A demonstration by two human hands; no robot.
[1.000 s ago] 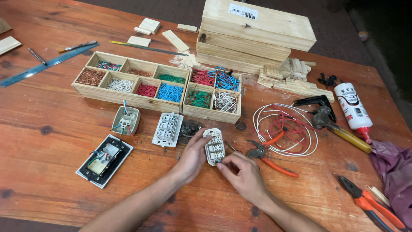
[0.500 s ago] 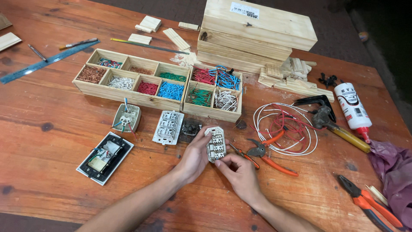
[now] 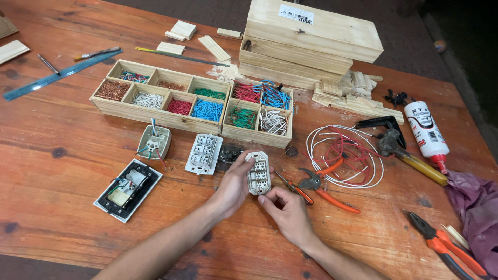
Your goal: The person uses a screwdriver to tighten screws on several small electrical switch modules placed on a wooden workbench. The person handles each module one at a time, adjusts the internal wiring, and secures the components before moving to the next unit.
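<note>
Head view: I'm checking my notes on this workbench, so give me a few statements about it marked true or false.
1. Both hands, left hand and right hand, hold the white switch block. True.
2. The orange-handled pliers lie left of the hands. False: they lie to the right, by the wire coil.
3. The wooden tray holds sorted coloured wire pieces. True.
4. The glue bottle stands upright. False: it lies on its side.
5. The blue ruler lies inside the tray. False: it lies on the table.
</note>
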